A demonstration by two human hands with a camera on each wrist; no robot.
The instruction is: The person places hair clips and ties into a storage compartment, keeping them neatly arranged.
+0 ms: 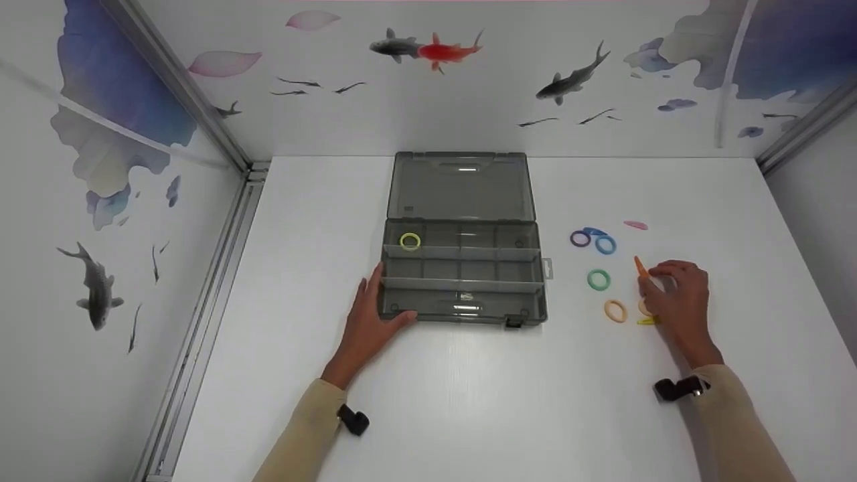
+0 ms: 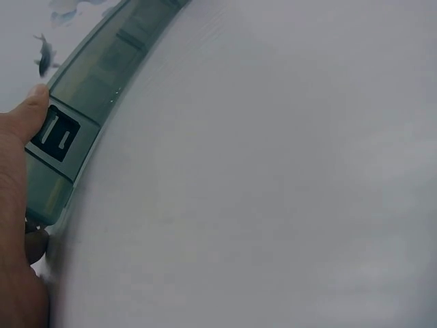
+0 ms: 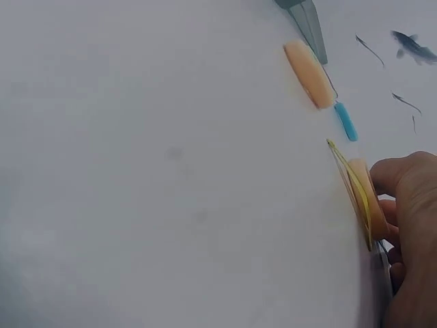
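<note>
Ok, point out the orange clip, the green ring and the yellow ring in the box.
Orange clip (image 1: 641,266): head view, on its exposed tapered part.
Green ring (image 1: 590,280): head view, on the band's left side.
Yellow ring (image 1: 402,242): head view, on the band's left side.

A booth-like workspace: white table (image 1: 455,388), fish-printed wall panels (image 1: 495,94), metal edge framing (image 1: 201,335).

White tabletop (image 1: 462,395) shows faint sheen toward 6 o'clock. White back wall (image 1: 462,114) at 12 bears printed grey fish (image 1: 562,87), a red fish (image 1: 450,53), blue-violet wash (image 1: 797,47) at 2. Left wall (image 1: 47,388) stands at 9, metal rail (image 1: 187,375) at 8.
</note>
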